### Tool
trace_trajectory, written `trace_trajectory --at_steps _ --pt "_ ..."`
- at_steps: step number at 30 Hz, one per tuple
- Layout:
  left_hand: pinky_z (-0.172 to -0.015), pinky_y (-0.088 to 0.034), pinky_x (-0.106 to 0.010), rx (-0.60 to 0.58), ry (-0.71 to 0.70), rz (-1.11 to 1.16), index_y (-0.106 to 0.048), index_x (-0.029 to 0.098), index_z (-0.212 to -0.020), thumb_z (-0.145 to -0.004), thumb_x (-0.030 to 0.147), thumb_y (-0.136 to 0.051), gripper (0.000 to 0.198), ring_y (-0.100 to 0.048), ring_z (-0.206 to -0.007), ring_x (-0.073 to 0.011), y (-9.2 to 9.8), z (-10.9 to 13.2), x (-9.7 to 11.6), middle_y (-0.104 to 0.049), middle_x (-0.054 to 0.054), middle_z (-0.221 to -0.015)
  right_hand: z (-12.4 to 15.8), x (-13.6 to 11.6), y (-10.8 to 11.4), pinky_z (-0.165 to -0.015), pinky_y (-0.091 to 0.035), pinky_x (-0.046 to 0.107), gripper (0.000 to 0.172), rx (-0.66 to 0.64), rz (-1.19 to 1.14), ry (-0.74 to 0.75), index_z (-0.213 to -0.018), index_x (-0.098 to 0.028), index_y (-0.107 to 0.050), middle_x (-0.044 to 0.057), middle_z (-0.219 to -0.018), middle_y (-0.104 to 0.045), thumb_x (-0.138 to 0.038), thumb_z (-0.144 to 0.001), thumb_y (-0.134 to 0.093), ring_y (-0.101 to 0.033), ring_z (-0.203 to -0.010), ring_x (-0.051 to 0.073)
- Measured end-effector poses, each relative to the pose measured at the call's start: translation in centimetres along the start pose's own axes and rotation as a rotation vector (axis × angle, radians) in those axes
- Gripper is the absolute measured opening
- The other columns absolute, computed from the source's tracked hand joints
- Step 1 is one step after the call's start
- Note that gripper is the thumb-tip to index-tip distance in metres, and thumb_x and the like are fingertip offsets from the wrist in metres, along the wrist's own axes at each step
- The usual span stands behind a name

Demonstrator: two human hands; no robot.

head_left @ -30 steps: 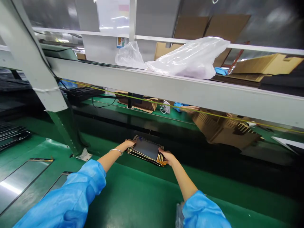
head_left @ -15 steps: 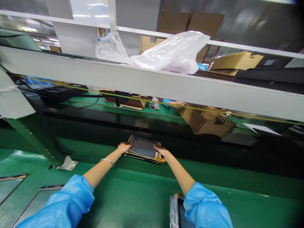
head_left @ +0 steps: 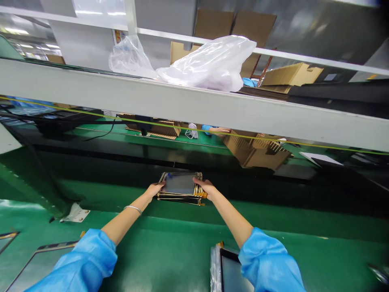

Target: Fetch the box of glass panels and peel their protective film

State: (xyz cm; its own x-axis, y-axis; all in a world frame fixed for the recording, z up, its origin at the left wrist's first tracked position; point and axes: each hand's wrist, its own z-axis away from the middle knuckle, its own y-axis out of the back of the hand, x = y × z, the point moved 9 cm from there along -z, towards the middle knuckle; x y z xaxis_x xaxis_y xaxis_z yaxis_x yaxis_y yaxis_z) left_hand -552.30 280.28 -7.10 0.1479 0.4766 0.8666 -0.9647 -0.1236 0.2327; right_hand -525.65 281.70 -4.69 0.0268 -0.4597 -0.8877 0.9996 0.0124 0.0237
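A small stack of dark glass panels with gold-coloured edges (head_left: 179,183) lies at the far edge of the green work surface (head_left: 170,251), beside the black conveyor belt (head_left: 273,190). My left hand (head_left: 153,189) grips the stack's left side and my right hand (head_left: 205,187) grips its right side, both arms stretched forward in blue sleeves. A thin bracelet sits on my left wrist.
Another panel in clear wrap (head_left: 226,269) lies near my right elbow. Larger panels (head_left: 36,263) lie at the lower left. A grey beam (head_left: 194,109) crosses overhead with plastic bags (head_left: 206,65) and cardboard on it. Across the belt, another person's hand (head_left: 219,130) rests by cardboard trays (head_left: 258,150).
The view has swung to the right, and the green post has left the frame. My hands have kept hold of the stack and squared it up, level with the belt's edge.
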Motion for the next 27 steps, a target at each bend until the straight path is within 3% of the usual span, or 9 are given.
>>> trace_trajectory --at_steps 4,8,10,13,16,18,20,23,27 --pt "-0.069 -0.052 -0.031 -0.052 -0.003 0.091 -0.063 0.011 -0.087 -0.089 0.040 -0.057 0.030 -0.062 -0.069 -0.0128 -1.4 1.2 0.5 -0.066 -0.001 -0.078 2.6 0.2 0.5 -0.058 -0.054 0.024 0.011 0.014 -0.052 0.017 -0.080 -0.012 -0.058 -0.002 -0.063 -0.063 -0.020 -0.084 -0.064 -0.062 -0.055 0.010" --pt "-0.060 -0.049 -0.026 -0.098 -0.018 0.224 -0.061 0.012 -0.087 -0.091 0.036 -0.053 0.026 -0.058 -0.060 -0.0100 -2.0 4.0 1.0 -0.062 0.001 -0.073 6.4 -1.5 0.8 -0.060 -0.053 0.022 0.010 0.003 -0.075 0.124 -0.080 -0.015 -0.058 0.002 -0.066 -0.066 -0.018 -0.078 -0.067 -0.065 -0.061 0.014" --pt "-0.057 -0.048 -0.024 -0.133 -0.037 0.296 -0.060 0.014 -0.089 -0.090 0.036 -0.055 0.022 -0.057 -0.057 -0.0097 -1.4 6.3 1.1 -0.061 0.002 -0.070 8.7 -2.6 0.9 -0.063 -0.053 0.021 0.018 -0.027 -0.067 0.166 -0.086 -0.016 -0.058 0.003 -0.076 -0.069 -0.019 -0.074 -0.071 -0.066 -0.068 0.014" --pt "-0.055 -0.047 -0.022 -0.183 -0.034 0.369 -0.060 0.019 -0.090 -0.079 0.041 -0.066 0.025 -0.060 -0.058 -0.0110 1.0 11.0 0.4 -0.062 0.004 -0.069 12.1 -3.3 0.6 -0.066 -0.053 0.022 0.032 -0.134 -0.023 0.163 -0.096 -0.017 -0.057 0.002 -0.085 -0.069 -0.023 -0.069 -0.074 -0.066 -0.071 0.014" --pt "-0.062 -0.052 -0.029 -0.283 0.071 0.382 -0.063 0.018 -0.089 -0.067 0.051 -0.073 0.041 -0.066 -0.068 -0.0194 3.9 17.5 -2.6 -0.069 -0.003 -0.077 14.8 -2.3 -1.2 -0.065 -0.053 0.024 0.034 -0.337 0.056 0.074 -0.096 -0.015 -0.059 0.002 -0.080 -0.069 -0.027 -0.067 -0.074 -0.065 -0.068 0.014" --pt "-0.078 -0.053 -0.037 -0.416 0.216 0.416 -0.065 0.019 -0.096 -0.062 0.056 -0.075 0.052 -0.068 -0.088 -0.0275 4.8 22.7 -6.0 -0.072 -0.010 -0.096 15.9 -0.9 -3.1 -0.063 -0.052 0.023 0.034 -0.474 0.125 -0.008 -0.091 -0.014 -0.061 0.002 -0.077 -0.068 -0.026 -0.063 -0.076 -0.064 -0.065 0.014" --pt "-0.092 -0.049 -0.037 -0.490 0.356 0.483 -0.065 0.023 -0.100 -0.059 0.054 -0.077 0.054 -0.062 -0.109 -0.0285 5.1 28.0 -9.7 -0.069 -0.010 -0.111 16.6 1.0 -5.5 -0.061 -0.052 0.023 0.037 -0.607 0.203 -0.091 -0.090 -0.014 -0.062 0.001 -0.077 -0.069 -0.024 -0.058 -0.079 -0.064 -0.064 0.014" --pt "-0.095 -0.046 -0.034 -0.483 0.507 0.521 -0.068 0.034 -0.091 -0.053 0.062 -0.075 0.048 -0.053 -0.123 -0.0233 4.5 34.0 -15.0 -0.068 0.002 -0.115 17.6 4.0 -9.5 -0.062 -0.053 0.025 0.045 -0.817 0.324 -0.214 -0.092 -0.013 -0.064 0.004 -0.082 -0.071 -0.022 -0.052 -0.083 -0.066 -0.067 0.017" --pt "-0.099 -0.042 -0.035 -0.513 0.533 0.563 -0.070 0.046 -0.072 -0.040 0.072 -0.072 0.041 -0.044 -0.131 -0.0206 1.7 37.6 -18.4 -0.069 0.011 -0.111 18.2 6.5 -13.0 -0.060 -0.054 0.025 0.053 -1.018 0.470 -0.336 -0.091 -0.012 -0.066 0.006 -0.083 -0.072 -0.022 -0.044 -0.086 -0.067 -0.068 0.018"
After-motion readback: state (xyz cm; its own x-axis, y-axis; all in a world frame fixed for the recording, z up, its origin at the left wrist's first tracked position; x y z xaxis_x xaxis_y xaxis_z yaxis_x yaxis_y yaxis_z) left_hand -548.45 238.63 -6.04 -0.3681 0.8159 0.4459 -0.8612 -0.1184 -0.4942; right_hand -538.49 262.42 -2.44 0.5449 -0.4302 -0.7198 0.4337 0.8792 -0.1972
